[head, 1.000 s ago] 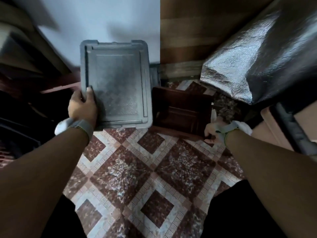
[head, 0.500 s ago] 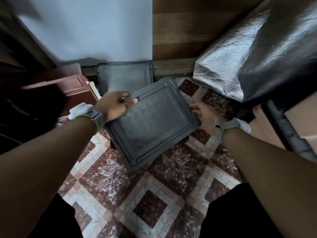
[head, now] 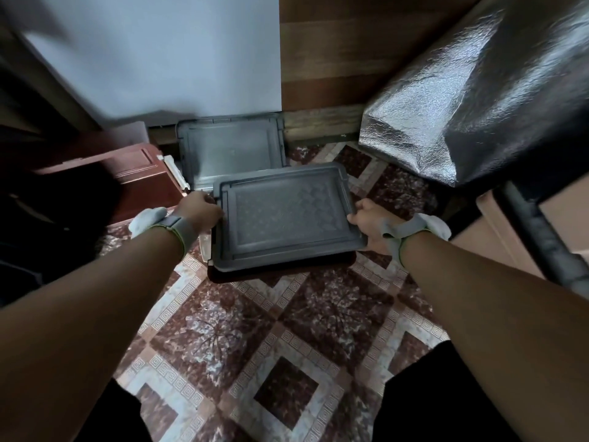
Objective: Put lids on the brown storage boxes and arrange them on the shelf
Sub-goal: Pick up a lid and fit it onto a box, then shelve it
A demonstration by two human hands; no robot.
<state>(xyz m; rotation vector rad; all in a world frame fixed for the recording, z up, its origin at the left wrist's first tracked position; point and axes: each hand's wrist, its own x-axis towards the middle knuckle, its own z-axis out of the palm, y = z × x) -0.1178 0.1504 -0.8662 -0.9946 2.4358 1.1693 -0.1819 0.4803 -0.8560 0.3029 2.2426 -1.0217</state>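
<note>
Fingers [head: 213, 199] hidden behind grey lid [head: 287, 215].

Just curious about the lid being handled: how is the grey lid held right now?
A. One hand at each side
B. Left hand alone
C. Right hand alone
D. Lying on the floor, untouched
A: the left hand is at the left edge of the grey lid and the right hand at its right edge, over the brown box.
</note>
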